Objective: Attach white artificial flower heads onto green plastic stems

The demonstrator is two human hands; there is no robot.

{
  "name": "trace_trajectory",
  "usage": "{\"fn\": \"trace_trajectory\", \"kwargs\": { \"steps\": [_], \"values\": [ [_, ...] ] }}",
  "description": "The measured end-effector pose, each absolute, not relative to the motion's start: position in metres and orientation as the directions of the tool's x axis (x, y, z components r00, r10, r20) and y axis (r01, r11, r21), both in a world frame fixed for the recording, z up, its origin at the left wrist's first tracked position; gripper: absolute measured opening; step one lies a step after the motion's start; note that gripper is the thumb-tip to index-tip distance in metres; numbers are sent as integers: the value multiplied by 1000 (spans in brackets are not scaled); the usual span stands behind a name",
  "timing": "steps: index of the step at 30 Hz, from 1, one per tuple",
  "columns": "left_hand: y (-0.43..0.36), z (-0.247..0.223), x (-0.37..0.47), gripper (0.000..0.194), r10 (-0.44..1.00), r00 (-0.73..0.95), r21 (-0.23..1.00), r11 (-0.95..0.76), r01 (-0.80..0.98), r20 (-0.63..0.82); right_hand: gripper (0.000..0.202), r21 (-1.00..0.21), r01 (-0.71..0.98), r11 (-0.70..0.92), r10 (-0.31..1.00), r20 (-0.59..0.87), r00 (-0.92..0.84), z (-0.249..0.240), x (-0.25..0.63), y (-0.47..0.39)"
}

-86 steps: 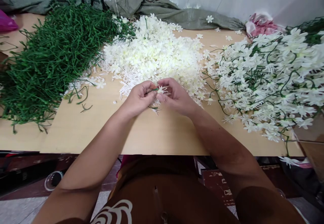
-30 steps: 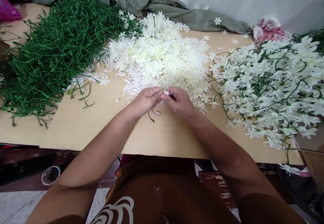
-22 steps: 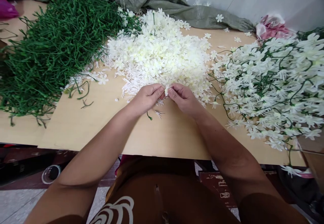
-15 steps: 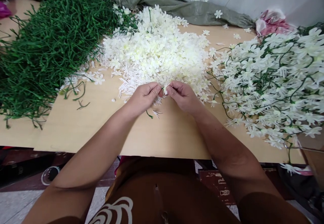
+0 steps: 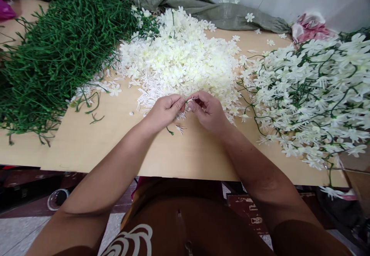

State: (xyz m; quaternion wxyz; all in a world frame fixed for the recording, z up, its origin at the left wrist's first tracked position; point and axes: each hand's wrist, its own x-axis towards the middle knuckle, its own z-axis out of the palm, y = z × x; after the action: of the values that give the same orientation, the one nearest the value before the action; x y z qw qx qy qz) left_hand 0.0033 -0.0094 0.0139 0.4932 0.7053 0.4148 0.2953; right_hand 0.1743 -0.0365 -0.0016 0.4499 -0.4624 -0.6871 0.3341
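Observation:
My left hand (image 5: 168, 108) is closed in a pinch on a thin green artificial stem (image 5: 170, 132), whose lower end hangs out beneath the fingers. Facing it, my right hand (image 5: 208, 110) pinches a small white flower piece (image 5: 190, 100) at the stem's upper tip. The fingertips of both hands nearly meet, and they partly hide the joint between stem and white piece. Just below the left fingers a white thread-like stamen piece (image 5: 180, 129) shows. Right behind the hands lies a heap of white artificial flower heads (image 5: 179, 55).
A big pile of green stems (image 5: 63, 55) covers the left of the table (image 5: 115, 155). On the right lies a heap of flowers on stems (image 5: 312, 94), some hanging over the front edge. Grey-green cloth (image 5: 231, 15) and a pink-white bag (image 5: 310, 26) lie along the wall.
My right fingers have shifted slightly upward at the stem's tip, and the white piece between them has turned. My left hand keeps its pinch almost in place.

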Motion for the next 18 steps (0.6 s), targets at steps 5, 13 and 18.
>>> {"fn": "trace_trajectory", "kwargs": {
  "steps": [5, 13, 18],
  "values": [
    [-10, 14, 4, 39, 875, 484, 950, -154, 272, 3, 33, -907, 306, 289, 953, 242, -183, 0, 176, -36],
    [-11, 12, 10, 46, 864, 504, 979, -124, 161, 27, 45, -947, 211, 240, 960, 200, -196, 5, 176, -35],
    [-14, 9, 12, 52, 866, 500, 992, -84, 93, 27, 47, -964, 162, 209, 961, 172, -215, 5, 174, -35]
  ]
}}
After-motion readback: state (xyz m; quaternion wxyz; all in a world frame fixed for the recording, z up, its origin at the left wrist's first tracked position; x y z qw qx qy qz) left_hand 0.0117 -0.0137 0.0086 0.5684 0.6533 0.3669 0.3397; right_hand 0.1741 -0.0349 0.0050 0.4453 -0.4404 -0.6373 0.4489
